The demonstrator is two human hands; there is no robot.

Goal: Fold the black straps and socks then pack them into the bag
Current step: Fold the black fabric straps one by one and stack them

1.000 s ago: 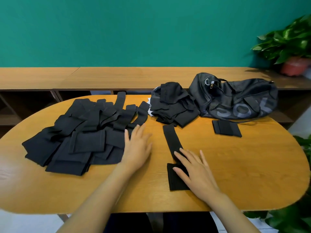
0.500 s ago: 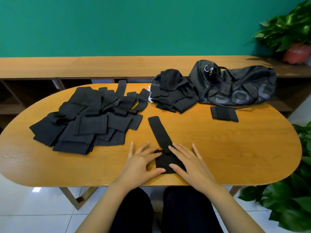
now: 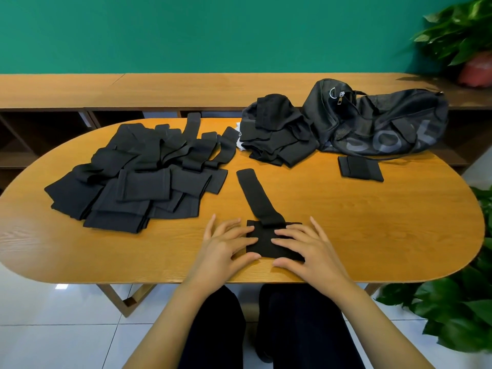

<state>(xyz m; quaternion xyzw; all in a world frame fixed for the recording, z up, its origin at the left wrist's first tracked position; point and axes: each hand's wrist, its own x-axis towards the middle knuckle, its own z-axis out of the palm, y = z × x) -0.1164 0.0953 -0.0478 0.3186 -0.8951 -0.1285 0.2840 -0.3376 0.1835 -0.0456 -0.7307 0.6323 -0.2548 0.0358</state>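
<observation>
head view: a long black strap [image 3: 255, 193] lies on the table [image 3: 372, 222], its wide near end under both hands by the front edge. the left hand [image 3: 226, 243] and right hand [image 3: 306, 249] press flat on that end, fingers straight, gripping nothing. to fold it well, probably keep the wide end pinned, bring the narrow far end over it, and match the edges before pressing. the pile [image 3: 138, 177] lies left; the socks [image 3: 277, 134], bag [image 3: 378, 121] and a folded strap [image 3: 359, 169] lie far right. a second ago the left hand lay by the pile and only the right touched the strap.
</observation>
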